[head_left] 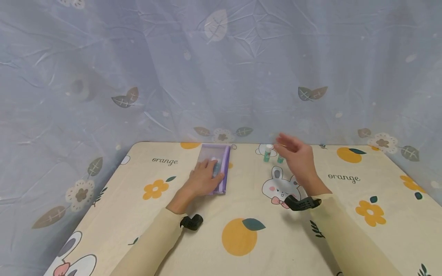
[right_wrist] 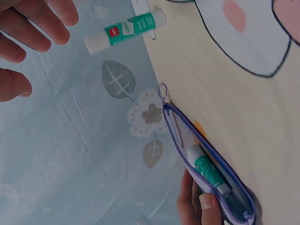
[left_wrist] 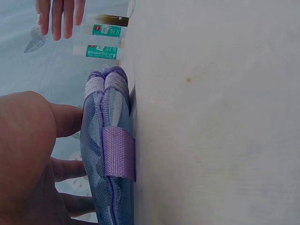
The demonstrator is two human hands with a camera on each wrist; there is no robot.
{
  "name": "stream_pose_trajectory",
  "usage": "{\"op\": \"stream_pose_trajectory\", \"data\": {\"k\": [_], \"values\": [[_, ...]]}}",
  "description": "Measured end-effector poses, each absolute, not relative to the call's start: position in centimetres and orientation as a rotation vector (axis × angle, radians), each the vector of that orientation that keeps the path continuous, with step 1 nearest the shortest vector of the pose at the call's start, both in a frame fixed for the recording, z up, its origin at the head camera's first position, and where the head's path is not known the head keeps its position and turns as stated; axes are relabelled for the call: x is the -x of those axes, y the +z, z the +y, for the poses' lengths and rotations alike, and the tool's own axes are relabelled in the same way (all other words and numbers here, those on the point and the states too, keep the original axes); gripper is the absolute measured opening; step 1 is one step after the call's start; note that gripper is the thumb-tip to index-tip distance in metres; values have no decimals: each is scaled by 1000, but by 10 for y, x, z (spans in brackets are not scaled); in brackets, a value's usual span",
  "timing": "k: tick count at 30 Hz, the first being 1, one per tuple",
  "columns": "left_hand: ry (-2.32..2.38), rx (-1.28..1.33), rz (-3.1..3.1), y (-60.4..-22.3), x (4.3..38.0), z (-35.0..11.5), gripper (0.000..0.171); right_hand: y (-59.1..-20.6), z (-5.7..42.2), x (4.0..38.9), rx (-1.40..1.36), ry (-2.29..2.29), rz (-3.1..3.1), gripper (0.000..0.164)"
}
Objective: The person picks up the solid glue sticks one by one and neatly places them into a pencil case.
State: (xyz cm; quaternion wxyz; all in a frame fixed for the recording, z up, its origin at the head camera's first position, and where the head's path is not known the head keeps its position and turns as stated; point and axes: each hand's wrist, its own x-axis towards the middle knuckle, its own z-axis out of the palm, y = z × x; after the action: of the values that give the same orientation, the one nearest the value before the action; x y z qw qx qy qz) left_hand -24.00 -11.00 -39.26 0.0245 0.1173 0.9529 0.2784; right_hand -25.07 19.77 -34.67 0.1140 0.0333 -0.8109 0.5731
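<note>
A purple mesh zip pouch (head_left: pixel 223 168) lies on the cloth, and my left hand (head_left: pixel 203 178) rests on it with fairly straight fingers spread over its top. The pouch's mouth gapes in the right wrist view, showing a green and white glue stick (right_wrist: pixel 210 171) inside. Two more green glue sticks, one with a white cap (head_left: pixel 267 153) and one (head_left: pixel 280 158) partly behind my fingers, stand upright to the right. Beside them in the left wrist view is a tube with a brown band (left_wrist: pixel 115 20). Holding nothing, my right hand (head_left: pixel 298 157) hovers near the glue sticks, its fingers extended.
A cream tablecloth (head_left: pixel 293 245) printed with oranges, flowers and rabbits covers the table. Behind its far edge hangs a blue-grey curtain (head_left: pixel 221 76) with leaf prints. A small ring (head_left: pixel 233 147) sits at the pouch's far corner.
</note>
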Motion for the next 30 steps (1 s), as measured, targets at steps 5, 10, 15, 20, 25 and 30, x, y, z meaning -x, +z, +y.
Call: {"op": "stream_pose_trajectory", "data": {"k": [5,10,15,20,25,30], "values": [[861,-368,2947,-393,240,-110,68,-345,207,250,-73,1683,-2372,60],[862,-368,2942,-394,241,-110,67,-345,217,251,-41,1657,-2383,61],[862,-366,2945,-394,241,-110,67,-345,227,251,10,1635,-2398,62],[869,-364,2939,-392,239,-110,68,-346,235,250,45,1657,-2383,63],[868,-365,2935,-392,239,-111,67,-347,241,250,68,1643,-2387,63],[877,-371,2934,-393,241,-111,66,-347,246,250,101,1621,-2385,63]]}}
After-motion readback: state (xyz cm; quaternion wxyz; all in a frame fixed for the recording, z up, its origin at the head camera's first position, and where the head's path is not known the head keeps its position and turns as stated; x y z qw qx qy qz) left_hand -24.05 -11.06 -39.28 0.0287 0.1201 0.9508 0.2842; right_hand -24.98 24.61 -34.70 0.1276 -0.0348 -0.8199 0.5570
